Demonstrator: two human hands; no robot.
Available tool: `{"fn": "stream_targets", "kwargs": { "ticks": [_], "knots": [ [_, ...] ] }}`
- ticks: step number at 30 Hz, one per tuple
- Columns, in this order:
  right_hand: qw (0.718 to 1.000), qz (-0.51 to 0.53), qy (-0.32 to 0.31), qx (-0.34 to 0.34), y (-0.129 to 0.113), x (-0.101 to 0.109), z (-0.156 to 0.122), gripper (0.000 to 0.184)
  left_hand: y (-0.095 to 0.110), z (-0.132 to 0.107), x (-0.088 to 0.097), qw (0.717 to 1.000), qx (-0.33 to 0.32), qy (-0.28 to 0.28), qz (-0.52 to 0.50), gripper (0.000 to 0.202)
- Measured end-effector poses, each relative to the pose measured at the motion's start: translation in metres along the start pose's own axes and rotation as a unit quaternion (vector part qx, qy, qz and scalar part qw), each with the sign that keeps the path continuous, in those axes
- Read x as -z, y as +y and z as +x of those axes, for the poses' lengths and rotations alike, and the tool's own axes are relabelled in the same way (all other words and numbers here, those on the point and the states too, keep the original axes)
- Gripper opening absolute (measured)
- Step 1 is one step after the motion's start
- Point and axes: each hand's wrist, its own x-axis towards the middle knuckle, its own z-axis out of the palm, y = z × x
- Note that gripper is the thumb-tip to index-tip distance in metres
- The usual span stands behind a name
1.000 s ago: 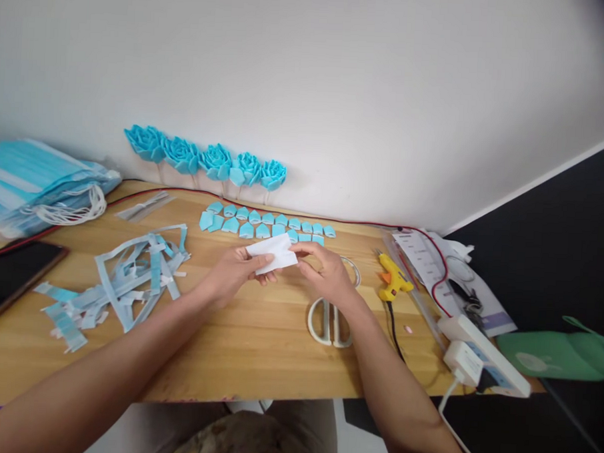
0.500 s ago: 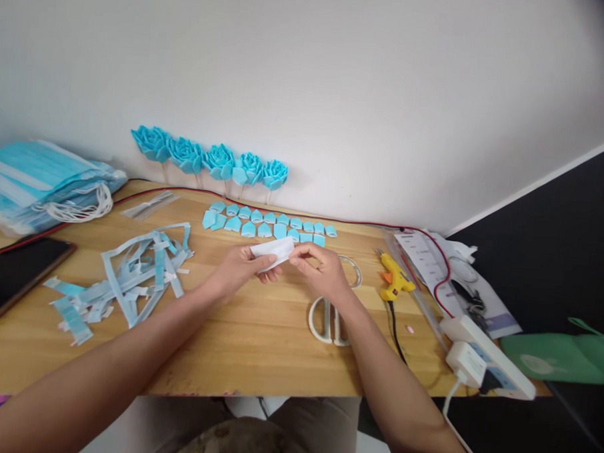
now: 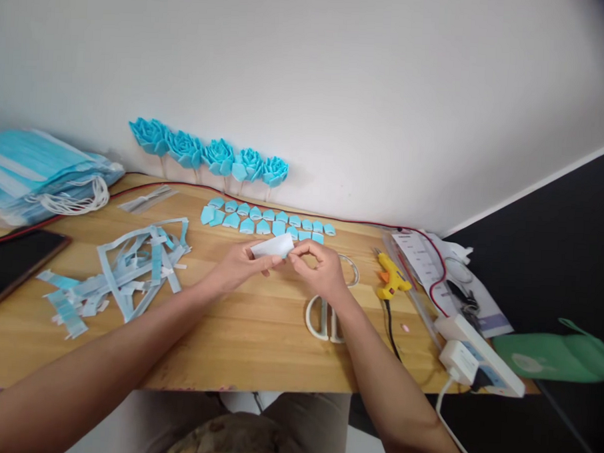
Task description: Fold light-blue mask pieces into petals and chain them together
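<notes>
My left hand [image 3: 237, 267] and my right hand [image 3: 317, 270] both pinch a small white piece of mask fabric [image 3: 272, 246] above the middle of the wooden table [image 3: 257, 345]. The piece is partly folded between my fingertips. Just beyond it lie two rows of small folded blue petals [image 3: 265, 221]. White scissors [image 3: 323, 317] lie under my right wrist.
Several blue fabric roses [image 3: 209, 157] lean on the wall. A pile of cut mask strips [image 3: 120, 268], a stack of blue face masks [image 3: 38, 175] and a dark phone [image 3: 10, 264] are at left. A yellow glue gun [image 3: 392, 277], papers and a white power strip [image 3: 479, 354] are at right.
The white piece has been folded narrower between my fingers, and my hands have drawn closer together. The view has shifted slightly.
</notes>
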Motion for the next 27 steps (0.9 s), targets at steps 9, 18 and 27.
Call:
{"fn": "stream_targets", "kwargs": {
  "ticks": [9, 18, 27],
  "knots": [
    [1.000, 0.012, -0.003, -0.016, 0.003, -0.002, -0.001, 0.011, -0.003, 0.002, 0.000, 1.000, -0.006, 0.028, -0.001, 0.045],
    [0.982, 0.145, -0.062, -0.103, 0.009, -0.004, 0.001, 0.052, 0.003, 0.001, -0.002, 0.998, -0.006, 0.065, 0.009, 0.046],
    [0.986, 0.124, -0.027, -0.110, 0.012, -0.006, 0.000, 0.040, 0.001, 0.001, -0.002, 0.999, 0.004, 0.045, -0.006, 0.038]
  ]
}}
